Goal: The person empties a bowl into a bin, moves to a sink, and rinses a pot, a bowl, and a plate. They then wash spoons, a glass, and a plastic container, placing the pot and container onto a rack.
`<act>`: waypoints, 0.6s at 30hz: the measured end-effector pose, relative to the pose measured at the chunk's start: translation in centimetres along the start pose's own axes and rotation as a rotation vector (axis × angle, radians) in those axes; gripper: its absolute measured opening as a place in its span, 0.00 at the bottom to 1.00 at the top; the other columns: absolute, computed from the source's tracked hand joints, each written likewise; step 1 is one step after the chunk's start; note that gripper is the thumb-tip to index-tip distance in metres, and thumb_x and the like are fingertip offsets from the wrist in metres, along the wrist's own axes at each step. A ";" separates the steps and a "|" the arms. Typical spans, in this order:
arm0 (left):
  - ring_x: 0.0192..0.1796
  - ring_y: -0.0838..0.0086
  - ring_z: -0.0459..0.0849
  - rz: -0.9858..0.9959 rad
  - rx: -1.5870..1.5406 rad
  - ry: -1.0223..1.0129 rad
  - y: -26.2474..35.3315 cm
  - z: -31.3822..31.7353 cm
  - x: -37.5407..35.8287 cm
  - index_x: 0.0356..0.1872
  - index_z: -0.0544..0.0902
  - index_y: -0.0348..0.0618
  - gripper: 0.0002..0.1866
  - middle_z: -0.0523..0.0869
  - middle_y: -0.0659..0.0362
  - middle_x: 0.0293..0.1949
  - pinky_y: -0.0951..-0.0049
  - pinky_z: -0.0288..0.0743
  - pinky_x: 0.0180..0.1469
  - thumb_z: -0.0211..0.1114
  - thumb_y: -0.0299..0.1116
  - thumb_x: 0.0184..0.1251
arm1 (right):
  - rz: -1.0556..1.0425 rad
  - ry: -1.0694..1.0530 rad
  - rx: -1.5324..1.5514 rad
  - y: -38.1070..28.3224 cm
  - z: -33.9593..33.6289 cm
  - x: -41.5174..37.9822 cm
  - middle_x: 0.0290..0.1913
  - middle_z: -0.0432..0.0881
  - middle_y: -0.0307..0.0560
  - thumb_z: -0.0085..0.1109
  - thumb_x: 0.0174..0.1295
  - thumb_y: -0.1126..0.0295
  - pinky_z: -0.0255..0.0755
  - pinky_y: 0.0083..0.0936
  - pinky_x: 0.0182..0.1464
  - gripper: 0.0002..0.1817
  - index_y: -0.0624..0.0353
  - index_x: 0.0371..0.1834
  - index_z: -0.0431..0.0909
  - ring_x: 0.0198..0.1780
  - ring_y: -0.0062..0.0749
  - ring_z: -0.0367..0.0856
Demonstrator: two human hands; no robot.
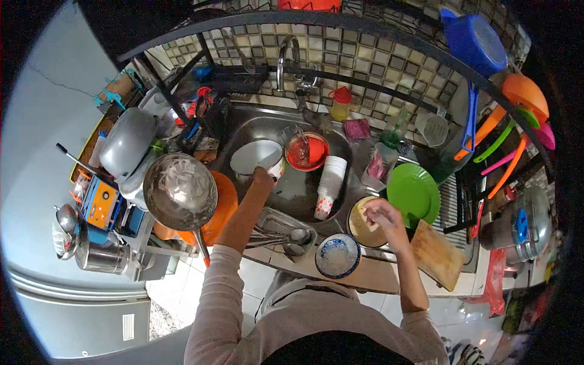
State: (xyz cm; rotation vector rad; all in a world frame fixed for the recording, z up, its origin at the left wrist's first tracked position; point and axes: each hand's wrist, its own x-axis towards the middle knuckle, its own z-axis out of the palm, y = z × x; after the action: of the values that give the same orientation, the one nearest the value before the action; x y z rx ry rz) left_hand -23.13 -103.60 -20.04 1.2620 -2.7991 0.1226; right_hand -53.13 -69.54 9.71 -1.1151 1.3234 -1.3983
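Observation:
In the sink (292, 204), my left hand (265, 176) grips the near rim of a white bowl (252, 157) with a coloured outside; the fingertips are partly hidden. My right hand (384, 218) has its fingers curled together above a tan round bowl (364, 234) on the counter. Something pale yellowish shows at those fingers, but I cannot make out what it is. Close to that bowl stands a blue-and-white bowl (338, 255) with whitish, foamy contents. A stack of white cups (332, 179) lies in the sink beside a red bowl (321, 152) holding a clear glass.
A green plate (413, 193) and a wooden cutting board (439, 254) stand at the right. Left of the sink, a frying pan (181, 193) juts out over an orange basin (224, 204). A metal tray with spoons (286, 234) sits at the front edge. The black rack (340, 21) arches overhead.

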 end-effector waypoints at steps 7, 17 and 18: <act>0.44 0.61 0.69 -0.228 0.054 -0.228 0.8 -0.1 -0.1 0.44 0.71 0.44 0.30 0.73 0.53 0.40 0.59 0.62 0.43 0.53 0.55 0.43 | -0.073 -0.342 -0.373 3.1 0.0 5.8 0.29 0.72 0.38 0.47 0.50 0.74 0.64 0.17 0.37 0.09 0.61 0.36 0.70 0.34 0.20 0.70; 0.52 0.59 0.66 -0.321 0.252 -1.002 5.6 -10.9 0.5 0.47 0.69 0.46 0.25 0.67 0.57 0.52 0.54 0.65 0.46 0.58 0.46 0.47 | -0.305 -0.435 -0.859 5.7 5.9 15.2 0.24 0.74 0.51 0.50 0.46 0.71 0.67 0.29 0.35 0.10 0.60 0.33 0.72 0.30 0.40 0.74; 0.52 0.59 0.66 -0.328 0.248 -1.003 5.7 -12.4 0.0 0.47 0.69 0.46 0.25 0.67 0.57 0.52 0.54 0.65 0.46 0.58 0.46 0.47 | -0.315 -0.441 -0.895 5.7 6.5 15.7 0.23 0.74 0.50 0.50 0.45 0.71 0.67 0.29 0.36 0.10 0.60 0.32 0.72 0.29 0.39 0.75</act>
State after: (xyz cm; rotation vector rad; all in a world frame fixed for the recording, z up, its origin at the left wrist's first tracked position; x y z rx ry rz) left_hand -27.06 -98.61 -7.99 2.3513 -3.3100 -0.2712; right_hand -49.86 -86.43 4.75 -2.1514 1.5008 -0.6418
